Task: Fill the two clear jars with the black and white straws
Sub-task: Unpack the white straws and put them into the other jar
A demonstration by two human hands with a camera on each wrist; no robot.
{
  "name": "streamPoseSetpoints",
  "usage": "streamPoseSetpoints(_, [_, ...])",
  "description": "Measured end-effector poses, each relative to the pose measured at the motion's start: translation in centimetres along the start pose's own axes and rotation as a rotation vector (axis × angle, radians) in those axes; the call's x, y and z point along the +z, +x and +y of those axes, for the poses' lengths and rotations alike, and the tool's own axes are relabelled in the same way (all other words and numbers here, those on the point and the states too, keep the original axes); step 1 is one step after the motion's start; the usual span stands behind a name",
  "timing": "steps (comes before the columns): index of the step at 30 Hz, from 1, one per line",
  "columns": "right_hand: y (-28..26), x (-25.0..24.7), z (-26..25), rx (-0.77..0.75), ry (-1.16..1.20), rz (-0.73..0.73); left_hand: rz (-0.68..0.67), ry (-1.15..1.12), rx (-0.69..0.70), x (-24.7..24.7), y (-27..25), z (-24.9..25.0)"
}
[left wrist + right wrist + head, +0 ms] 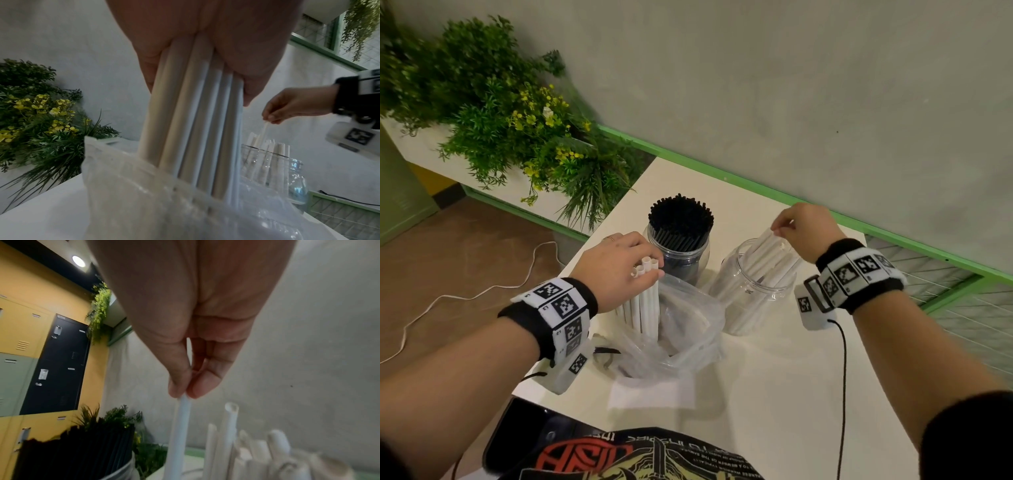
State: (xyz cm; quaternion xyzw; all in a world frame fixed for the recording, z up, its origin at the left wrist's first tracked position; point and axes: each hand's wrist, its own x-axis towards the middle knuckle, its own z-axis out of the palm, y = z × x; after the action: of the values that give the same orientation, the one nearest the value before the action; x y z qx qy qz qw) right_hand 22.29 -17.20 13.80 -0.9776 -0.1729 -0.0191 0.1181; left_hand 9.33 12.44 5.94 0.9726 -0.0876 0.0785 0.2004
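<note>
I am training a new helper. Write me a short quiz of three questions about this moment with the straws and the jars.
1. True or false: the jar of black straws looks packed full.
2. What does the left hand grip? A) a bundle of white straws standing in the plastic bag B) a jar lid
3. Fill in: the right hand pinches one white straw over the ____ jar.

Key: 1 true; 2 A; 3 right-hand clear.

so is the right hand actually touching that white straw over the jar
Touching. The right wrist view shows the right hand pinching the top of a white straw between thumb and fingertip, no gap; the head view agrees, above the clear jar.
</note>
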Motion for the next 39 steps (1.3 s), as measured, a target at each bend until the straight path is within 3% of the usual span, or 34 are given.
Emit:
streamPoseSetpoints(6, [2.3,3.5,0.0,0.011,-0.044,-0.042,0.0,-0.002,-0.005,0.1,-0.1,0.0])
streamPoseSetpoints(11, [-0.4,3.7,2.2,-0.016,-0.022,0.284,-0.006,0.0,-0.004,-0.1,-0.1,0.0])
streamPoseSetpoints(13, [-1.7,3.6,3.6,0.004,-0.006,0.337,-0.011,0.005,0.0,-0.1,0.0,0.0])
streamPoseSetpoints(18, [-3.2,5.4,6.3,-0.045,-0.038,0.071,-0.02,-0.003,0.011,0.0,0.2,0.1])
streamPoseSetpoints(25, [-0.5,6.7,5.9,-0.13,-0.038,-0.068,-0.026,0.007,0.011,-0.2,0.4,0.0])
streamPoseSetpoints(30, [1.2,7.3,5.1,-0.212,-0.127,-0.068,-0.026,-0.007,0.003,-0.3,0.3,0.2])
streamPoseSetpoints(39, [2.0,6.8,5.5,-0.337,-0.067,0.207,-0.043,-0.007,-0.008,-0.5,0.4,0.3])
